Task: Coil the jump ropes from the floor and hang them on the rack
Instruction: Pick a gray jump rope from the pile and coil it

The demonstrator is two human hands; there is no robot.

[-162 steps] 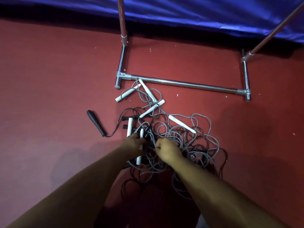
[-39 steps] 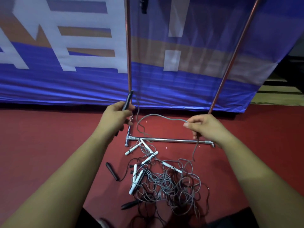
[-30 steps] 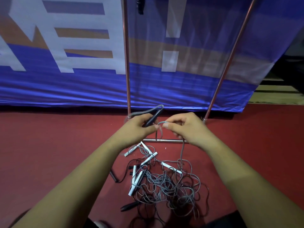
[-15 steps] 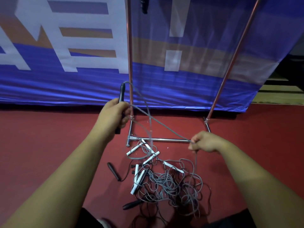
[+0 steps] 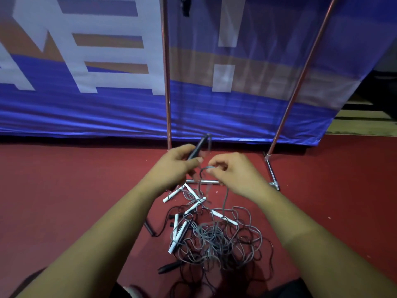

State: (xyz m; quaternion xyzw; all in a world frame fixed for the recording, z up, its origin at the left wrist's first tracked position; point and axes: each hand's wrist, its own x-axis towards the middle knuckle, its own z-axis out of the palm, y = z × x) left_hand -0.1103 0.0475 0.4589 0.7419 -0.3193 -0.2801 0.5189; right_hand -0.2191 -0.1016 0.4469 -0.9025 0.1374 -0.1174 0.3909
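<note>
Where the red floor (image 5: pixel 53 190) runs out at the back, a big blue banner (image 5: pixel 86 112) with white lettering hangs as the backdrop. In front of it stands the metal rack (image 5: pixel 167 93), two thin uprights joined low down by a base bar (image 5: pixel 209 181) that is partly hidden behind the hands. Something dark hangs near the top of the left upright, cut off by the edge and too unclear to name.

On the floor, just this side of the base bar, lies the pile of jump ropes (image 5: pixel 214 237). It is mostly grey cord in loose tangled loops with some black cord mixed in. Several white handles (image 5: pixel 194 207) stick out along its far and left sides, and a second black handle (image 5: pixel 169 266) lies at its near edge.

Above the pile both hands are held close together. The left hand (image 5: pixel 176 166) is wrapped around a black handle (image 5: pixel 198 146) that points up towards the banner. The right hand (image 5: pixel 234 171) pinches a bend of grey cord (image 5: pixel 207 168) between thumb and fingertips, just beside the left thumb, and the cord drops from there into the pile.
</note>
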